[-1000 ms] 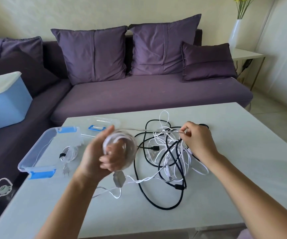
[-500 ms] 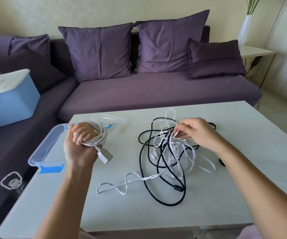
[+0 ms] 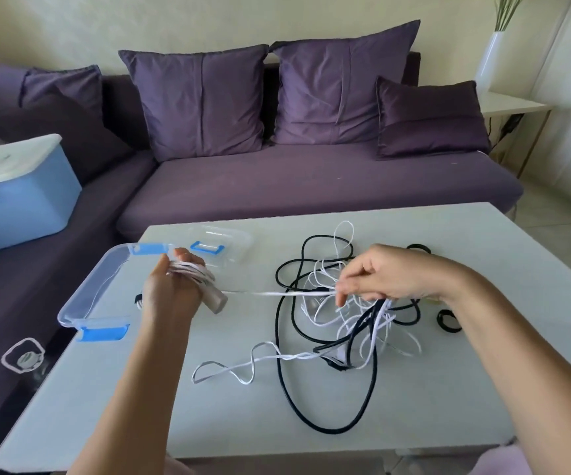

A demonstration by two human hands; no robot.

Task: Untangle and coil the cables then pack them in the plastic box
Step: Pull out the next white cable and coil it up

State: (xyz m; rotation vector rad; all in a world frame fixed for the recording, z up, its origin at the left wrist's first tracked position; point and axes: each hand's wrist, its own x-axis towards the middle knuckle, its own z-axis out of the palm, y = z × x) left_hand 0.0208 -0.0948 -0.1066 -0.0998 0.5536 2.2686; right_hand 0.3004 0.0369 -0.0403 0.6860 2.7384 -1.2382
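A purple sofa (image 3: 311,180) with pillows (image 3: 198,101) stands behind a white surface (image 3: 448,423), and a blue bin (image 3: 20,200) sits on the sofa at the left. At the left edge of the surface lies the clear box (image 3: 82,303) with blue clips. It is open, and its lid (image 3: 229,240) lies just behind it. The left hand (image 3: 174,293) is raised at the right side of the box; I cannot tell if it is over the box or only beside it. Its grip is closed around a coil (image 3: 191,269) of white cable wound over the fingers, and a grey plug (image 3: 217,299) sticks out at the right of the hand. From the coil one white strand (image 3: 277,293) runs straight and tight to the right hand (image 3: 387,275), whose grip pinches it between thumb and fingers, above the tangle (image 3: 345,320). The tangle lies in the middle of the surface, with white loops mixed with a black cable (image 3: 287,389) that makes a wide loop toward the near edge. A loose white end (image 3: 226,371) lies in waves between the two forearms. Beside the left wrist a small part of another bundle (image 3: 138,299) shows, the rest hidden by the hand. A small black ring (image 3: 448,320) lies just right of the right wrist.
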